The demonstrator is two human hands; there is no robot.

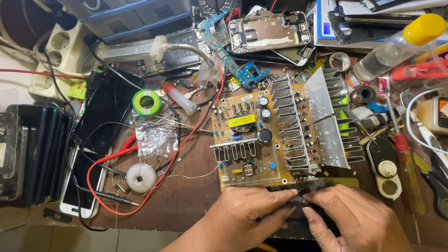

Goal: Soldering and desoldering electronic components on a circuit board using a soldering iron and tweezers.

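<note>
My left hand [242, 217] and my right hand [354, 219] meet at the near edge of the desk, just below a yellow circuit board [247, 140]. Between the fingertips of both hands is a small dark part [301, 199], pinched from either side; what it is cannot be made out. The board carries black capacitors, a yellow transformer and rows of silver finned heat sinks [322, 123] on its right half. My hands rest on a dark pad [298, 224] that lies under them.
Red and black probe leads [116, 186] loop at the left beside a white round reel [141, 178] and a green solder spool [146, 102]. A red-handled screwdriver [403, 154], a clear bottle with a yellow cap [401, 39], phone frames and blue boards crowd the back.
</note>
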